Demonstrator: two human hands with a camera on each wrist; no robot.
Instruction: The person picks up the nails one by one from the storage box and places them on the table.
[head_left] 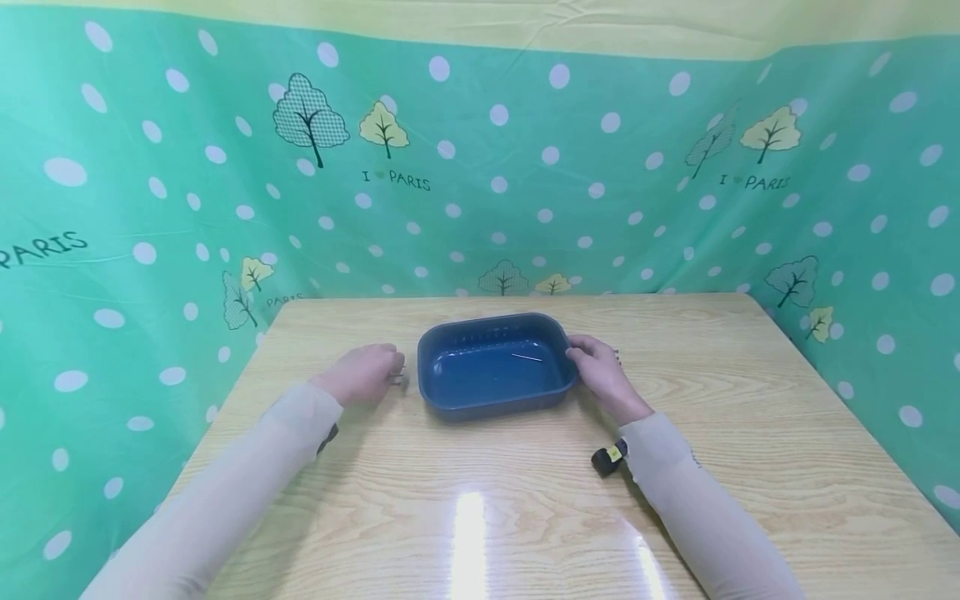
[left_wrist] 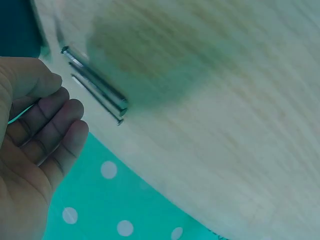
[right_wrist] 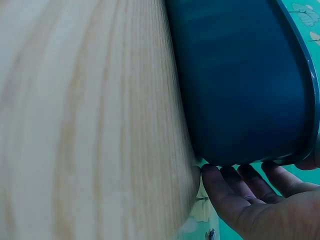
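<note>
A dark blue plastic basin stands on the table, a thin metal nail lying on its floor. My right hand grips the basin's right end, thumb at the rim and fingers against the outer wall, as the right wrist view also has it. Left of the basin is my left hand, its fingers loosely bent. Close to those fingertips, three metal nails lie side by side on the table. I see nothing held between the left thumb and fingers.
The wooden table carries a few small metal pieces just beyond my right hand. A green dotted curtain hangs behind the table and at both sides. Black wrist camera is strapped at the right sleeve.
</note>
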